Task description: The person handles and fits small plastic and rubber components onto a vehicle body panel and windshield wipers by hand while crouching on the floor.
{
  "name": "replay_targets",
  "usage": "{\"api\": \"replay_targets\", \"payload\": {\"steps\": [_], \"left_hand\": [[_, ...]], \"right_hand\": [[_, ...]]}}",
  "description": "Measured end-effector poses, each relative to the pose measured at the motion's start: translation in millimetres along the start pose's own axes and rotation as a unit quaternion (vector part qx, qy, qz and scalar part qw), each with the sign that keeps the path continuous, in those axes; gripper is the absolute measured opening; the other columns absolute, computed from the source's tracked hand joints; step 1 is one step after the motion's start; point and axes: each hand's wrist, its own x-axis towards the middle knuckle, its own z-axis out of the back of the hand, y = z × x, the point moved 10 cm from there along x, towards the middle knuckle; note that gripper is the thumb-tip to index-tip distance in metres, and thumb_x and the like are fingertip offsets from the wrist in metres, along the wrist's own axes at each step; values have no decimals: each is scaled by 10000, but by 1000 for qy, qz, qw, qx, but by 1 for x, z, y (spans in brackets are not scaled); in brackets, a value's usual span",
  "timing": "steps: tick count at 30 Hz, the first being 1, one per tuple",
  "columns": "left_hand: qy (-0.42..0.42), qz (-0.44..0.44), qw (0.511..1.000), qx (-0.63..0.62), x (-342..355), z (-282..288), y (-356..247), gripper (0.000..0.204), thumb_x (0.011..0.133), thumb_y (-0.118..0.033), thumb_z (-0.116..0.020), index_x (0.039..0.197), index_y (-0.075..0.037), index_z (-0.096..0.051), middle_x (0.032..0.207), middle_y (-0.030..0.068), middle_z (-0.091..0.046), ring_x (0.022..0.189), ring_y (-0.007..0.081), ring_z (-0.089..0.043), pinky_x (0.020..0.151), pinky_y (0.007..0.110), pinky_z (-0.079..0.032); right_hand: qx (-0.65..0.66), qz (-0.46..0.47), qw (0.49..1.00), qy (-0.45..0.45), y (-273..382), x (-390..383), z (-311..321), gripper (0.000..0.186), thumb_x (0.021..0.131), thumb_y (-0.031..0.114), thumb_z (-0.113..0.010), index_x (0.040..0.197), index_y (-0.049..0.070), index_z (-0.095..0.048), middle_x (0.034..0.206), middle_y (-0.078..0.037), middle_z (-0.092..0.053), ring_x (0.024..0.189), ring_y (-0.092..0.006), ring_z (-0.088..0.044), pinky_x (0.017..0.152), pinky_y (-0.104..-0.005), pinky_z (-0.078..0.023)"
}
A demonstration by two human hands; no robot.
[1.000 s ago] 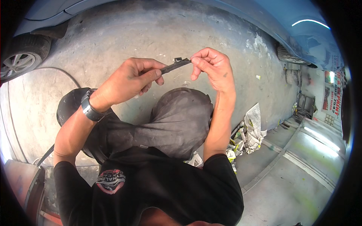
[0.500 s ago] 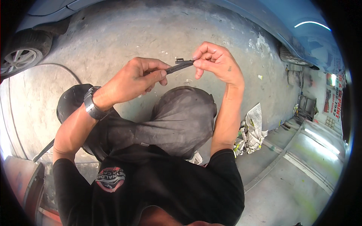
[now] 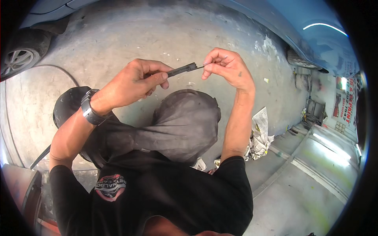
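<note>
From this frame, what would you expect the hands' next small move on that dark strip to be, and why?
Probably the right hand draws the thin wire-like piece a little further out. The left hand grips the dark strip at one end, and the right fingertips pinch the thin piece protruding from the other.

It was a car repair garage: stained concrete floor (image 3: pixel 165 31), blue car (image 3: pixel 283 19), wheel (image 3: pixel 17 59), crumpled newspaper (image 3: pixel 260 133).

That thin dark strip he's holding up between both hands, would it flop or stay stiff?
The dark strip probably stays fairly stiff: it juts straight from the left hand without sagging. It looks light, since the right hand only pinches near its tip. Being so thin, it may flex if pushed.
</note>
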Motion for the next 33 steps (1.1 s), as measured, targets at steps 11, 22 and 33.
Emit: {"api": "replay_targets", "payload": {"steps": [11,22,33], "left_hand": [[5,-3,1000,19,0,-6,0,269,998,-145,-569,1199,0,-671,813,1,-682,572,44,-506,508,220,-433],[30,4,999,-15,0,-1,7,263,1018,-152,-557,1215,-1,-645,829,-12,-675,529,28,-473,473,192,-393],[17,10,1000,-20,-3,2,12,272,999,-160,-580,1198,1,-671,821,3,-688,564,41,-500,500,212,-416]], "right_hand": [[9,-29,997,70,8,12,-23,123,922,73,-672,969,-7,-592,718,-71,-662,618,-156,-663,604,-292,-531],[20,-14,997,74,6,17,-26,57,907,-9,-648,948,0,-610,806,-63,-647,696,-176,-694,676,-305,-572],[5,-28,999,43,2,12,-20,82,899,38,-682,946,-3,-628,811,-71,-664,707,-160,-685,673,-292,-561]]}}
